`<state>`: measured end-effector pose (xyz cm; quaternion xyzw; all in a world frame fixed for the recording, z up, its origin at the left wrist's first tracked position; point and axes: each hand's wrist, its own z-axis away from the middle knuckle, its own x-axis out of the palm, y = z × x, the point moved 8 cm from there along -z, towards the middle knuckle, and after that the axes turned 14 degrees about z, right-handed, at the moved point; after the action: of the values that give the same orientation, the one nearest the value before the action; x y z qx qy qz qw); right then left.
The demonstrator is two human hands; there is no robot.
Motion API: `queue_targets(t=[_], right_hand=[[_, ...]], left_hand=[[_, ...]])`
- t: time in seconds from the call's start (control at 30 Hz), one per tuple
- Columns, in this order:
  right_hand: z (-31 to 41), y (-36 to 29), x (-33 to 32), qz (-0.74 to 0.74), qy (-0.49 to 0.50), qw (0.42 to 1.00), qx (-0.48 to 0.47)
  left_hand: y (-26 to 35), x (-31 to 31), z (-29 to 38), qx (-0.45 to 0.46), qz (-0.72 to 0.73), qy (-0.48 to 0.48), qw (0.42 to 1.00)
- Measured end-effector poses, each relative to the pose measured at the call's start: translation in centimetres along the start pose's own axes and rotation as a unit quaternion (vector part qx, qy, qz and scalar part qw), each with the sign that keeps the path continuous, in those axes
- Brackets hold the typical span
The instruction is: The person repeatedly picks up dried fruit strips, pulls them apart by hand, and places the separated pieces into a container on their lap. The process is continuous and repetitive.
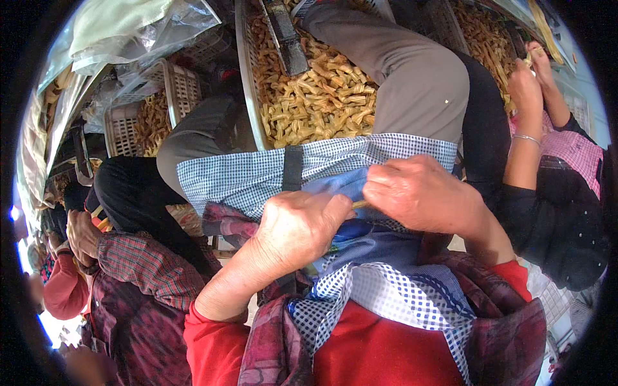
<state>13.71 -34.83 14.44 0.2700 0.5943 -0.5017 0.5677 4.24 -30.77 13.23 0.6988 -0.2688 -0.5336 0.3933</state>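
Note:
Above my lap, my left hand (301,227) and my right hand (415,193) are closed on a short yellowish strip (359,204), one at each end. Most of the strip is hidden by my fingers, and its material cannot be told. Below the hands lies a blue-and-white checked apron (231,176) with a dark band across it. Beyond my knees stands a pale plastic crate (248,87) holding many knotted, yellow-brown pieces (323,103). A dark, flat metal bar (288,46) slants over the crate.
Co-workers sit close on both sides: a plaid sleeve (149,268) at left, a person's hands (528,82) at right. More plastic crates (183,89) with similar pieces stand at upper left and upper right. Clear plastic sheeting (145,34) hangs at upper left.

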Motion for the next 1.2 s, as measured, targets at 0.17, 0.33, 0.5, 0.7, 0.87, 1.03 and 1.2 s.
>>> queue_targets(t=[0.17,0.33,0.5,0.7,0.87,1.03,1.2], right_hand=[[3.7,0.9,2.4,-0.069,-0.029,0.997,0.028],[2.6,5.0,1.0,-0.371,0.06,0.9,0.221],[-4.0,10.9,-0.9,-0.351,0.321,0.864,0.164],[-10.1,14.3,-3.2,-0.218,0.411,0.861,0.205],[-10.3,14.9,-1.7,-0.161,0.37,0.892,0.205],[-4.7,13.6,-2.2,0.005,0.39,0.898,0.203],[-2.5,5.8,-0.5,-0.086,0.211,0.972,0.061]], left_hand=[[0.6,1.5,0.1,-0.014,0.025,-0.045,0.999],[-0.8,-3.4,-2.7,-0.006,-0.058,0.05,0.997],[-4.6,-9.0,-4.4,0.016,-0.184,0.24,0.953],[-11.1,-13.2,-6.9,-0.147,-0.245,0.285,0.915],[-15.5,-9.6,-5.9,-0.201,-0.02,0.294,0.934],[-18.7,-2.8,2.5,-0.344,0.22,0.267,0.873],[-7.9,-0.7,-2.5,-0.232,0.157,0.112,0.953]])
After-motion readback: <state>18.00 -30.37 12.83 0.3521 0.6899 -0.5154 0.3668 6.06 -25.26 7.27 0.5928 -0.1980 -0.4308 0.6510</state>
